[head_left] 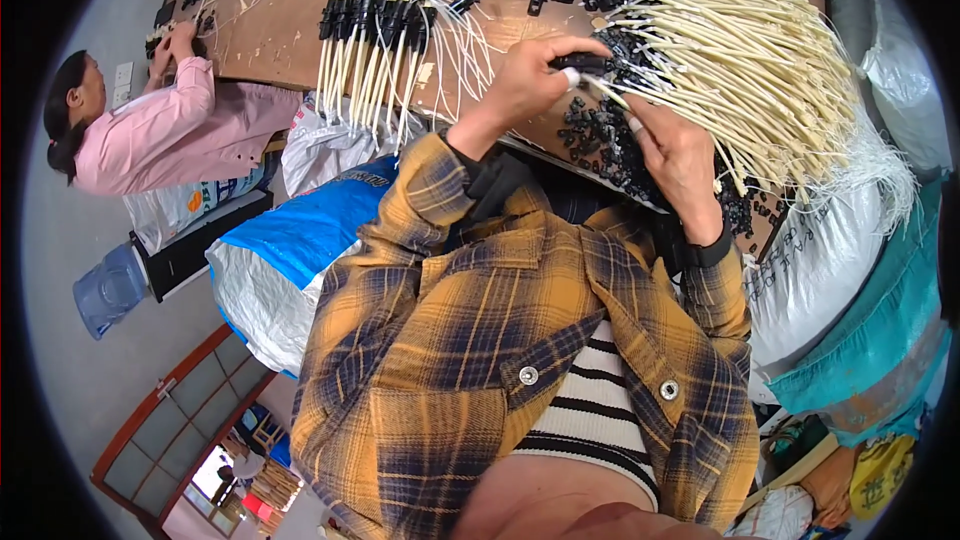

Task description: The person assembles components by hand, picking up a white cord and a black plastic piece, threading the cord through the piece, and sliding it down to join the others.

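Black piece (584, 62) — partly hidden by the left hand (528, 80), details too small.

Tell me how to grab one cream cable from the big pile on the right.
Pinch an outer one of the cream cables around mid-length, probably from the near side, by the right hand: they're slender and lie closely bunched, roughly side by side.

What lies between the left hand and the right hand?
In the head view, a pale cable stretches between the left hand and the right hand.
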Action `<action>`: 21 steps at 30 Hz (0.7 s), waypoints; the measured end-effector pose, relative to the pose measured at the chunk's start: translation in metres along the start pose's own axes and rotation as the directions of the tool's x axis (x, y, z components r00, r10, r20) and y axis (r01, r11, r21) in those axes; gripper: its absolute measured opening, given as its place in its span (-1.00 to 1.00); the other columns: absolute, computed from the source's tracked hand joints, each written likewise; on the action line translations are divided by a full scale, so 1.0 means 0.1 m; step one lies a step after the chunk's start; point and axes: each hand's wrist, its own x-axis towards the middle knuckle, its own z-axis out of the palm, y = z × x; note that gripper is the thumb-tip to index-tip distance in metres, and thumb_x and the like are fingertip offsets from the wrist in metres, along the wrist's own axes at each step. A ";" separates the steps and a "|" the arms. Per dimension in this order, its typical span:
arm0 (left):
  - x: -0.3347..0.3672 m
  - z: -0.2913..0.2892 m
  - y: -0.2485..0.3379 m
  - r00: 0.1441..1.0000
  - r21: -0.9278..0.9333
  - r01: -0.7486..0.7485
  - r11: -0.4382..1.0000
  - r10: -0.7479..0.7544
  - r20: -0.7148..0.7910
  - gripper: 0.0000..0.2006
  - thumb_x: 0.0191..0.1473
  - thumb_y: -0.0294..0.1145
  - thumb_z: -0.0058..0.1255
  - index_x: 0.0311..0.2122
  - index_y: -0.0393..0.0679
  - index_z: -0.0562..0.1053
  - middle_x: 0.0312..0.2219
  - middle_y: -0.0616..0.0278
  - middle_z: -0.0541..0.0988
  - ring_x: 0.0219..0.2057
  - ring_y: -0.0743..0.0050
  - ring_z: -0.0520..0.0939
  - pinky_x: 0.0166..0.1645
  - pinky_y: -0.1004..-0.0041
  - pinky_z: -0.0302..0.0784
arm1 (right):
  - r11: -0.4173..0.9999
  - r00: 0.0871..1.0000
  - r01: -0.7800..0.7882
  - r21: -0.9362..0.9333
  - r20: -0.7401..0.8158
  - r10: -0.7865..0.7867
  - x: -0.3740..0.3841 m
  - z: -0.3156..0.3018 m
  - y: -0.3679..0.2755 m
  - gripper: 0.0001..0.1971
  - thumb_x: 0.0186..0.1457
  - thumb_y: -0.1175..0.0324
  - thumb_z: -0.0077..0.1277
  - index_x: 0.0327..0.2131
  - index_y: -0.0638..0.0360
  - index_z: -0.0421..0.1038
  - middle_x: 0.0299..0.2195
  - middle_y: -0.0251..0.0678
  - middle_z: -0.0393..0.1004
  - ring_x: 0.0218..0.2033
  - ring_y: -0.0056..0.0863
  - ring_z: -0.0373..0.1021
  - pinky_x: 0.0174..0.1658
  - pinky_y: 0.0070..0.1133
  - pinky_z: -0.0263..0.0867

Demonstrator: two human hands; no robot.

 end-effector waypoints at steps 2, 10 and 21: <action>-0.01 0.02 0.03 0.990 0.083 -0.003 0.997 0.015 -0.139 -0.60 -0.01 -0.66 -0.20 -0.05 -0.16 0.48 -0.32 0.29 0.61 -0.48 0.75 0.54 -0.46 0.74 0.41 | 0.997 0.990 -0.039 0.064 -0.130 0.047 -0.07 0.01 0.05 -0.78 0.03 0.47 0.10 -0.19 0.11 0.54 -0.36 -0.18 0.58 -0.55 -0.42 0.48 -0.46 -0.58 0.37; -0.01 0.16 -0.09 0.943 0.424 -0.333 0.842 0.306 0.134 -0.62 -0.20 -0.75 -0.09 -0.24 -0.08 0.51 -0.39 0.25 0.58 -0.29 0.38 0.59 -0.20 0.45 0.47 | 0.981 0.993 0.108 -0.159 -0.032 -0.114 -0.09 0.03 0.01 -0.75 0.01 0.42 0.12 -0.18 0.06 0.54 -0.53 -0.20 0.49 -0.61 -0.38 0.42 -0.52 -0.51 0.30; -0.14 0.56 0.43 0.778 0.753 -0.572 0.325 0.506 0.373 -0.70 -0.11 -0.43 0.10 -0.21 0.24 0.50 -0.60 0.49 0.42 -0.61 0.61 0.47 -0.63 0.56 0.31 | 0.992 0.982 0.014 -0.127 -0.187 -0.038 0.00 -0.20 0.03 -0.84 -0.05 0.36 0.14 -0.31 0.00 0.50 -0.49 -0.11 0.49 -0.53 -0.22 0.44 -0.50 -0.41 0.34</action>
